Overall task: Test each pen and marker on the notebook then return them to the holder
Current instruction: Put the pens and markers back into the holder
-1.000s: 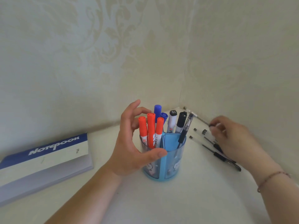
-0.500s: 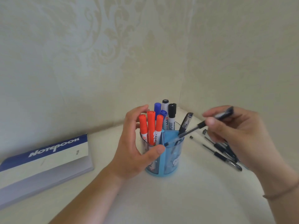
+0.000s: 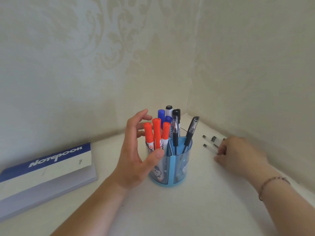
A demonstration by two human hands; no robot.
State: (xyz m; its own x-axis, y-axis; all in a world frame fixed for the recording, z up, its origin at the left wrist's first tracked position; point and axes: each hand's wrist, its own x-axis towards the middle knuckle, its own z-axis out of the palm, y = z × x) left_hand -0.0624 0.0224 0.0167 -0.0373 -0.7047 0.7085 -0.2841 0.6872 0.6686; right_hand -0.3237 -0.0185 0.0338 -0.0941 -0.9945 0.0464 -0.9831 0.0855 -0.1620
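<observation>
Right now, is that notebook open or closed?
Closed. The notebook lies flat on the table, its blue cover with the title showing on top.

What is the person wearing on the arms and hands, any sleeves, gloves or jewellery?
Both forearms are bare as far as the frame shows: no sleeves, no gloves. The left hand shows no rings or watch. The right hand also shows no rings, but its wrist carries a thin beaded bracelet, brownish and pinkish in tone.
</observation>
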